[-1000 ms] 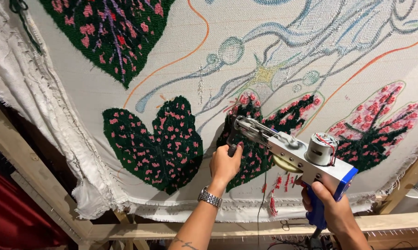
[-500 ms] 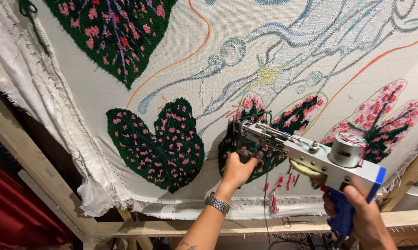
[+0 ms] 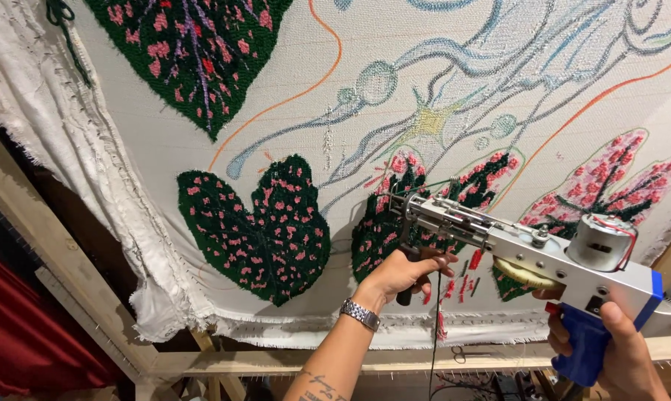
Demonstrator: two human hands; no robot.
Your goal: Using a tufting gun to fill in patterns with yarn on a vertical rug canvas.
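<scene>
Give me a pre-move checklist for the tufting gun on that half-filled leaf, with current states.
1. Left hand on the front handle: ok.
2. Right hand around the blue grip: ok.
3. Tufting gun tip against the cloth: cannot tell.
4. Tip aimed at the half-filled leaf: ok.
5. Yarn feeding cleanly: cannot tell.
6. Cloth taut on the wooden frame: ok in the middle, bunched at the lower left edge.

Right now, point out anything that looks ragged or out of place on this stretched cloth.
The backing cloth's left edge is frayed and bunches in loose folds at the lower corner. Loose red yarn ends dangle below the tufting gun.
</scene>
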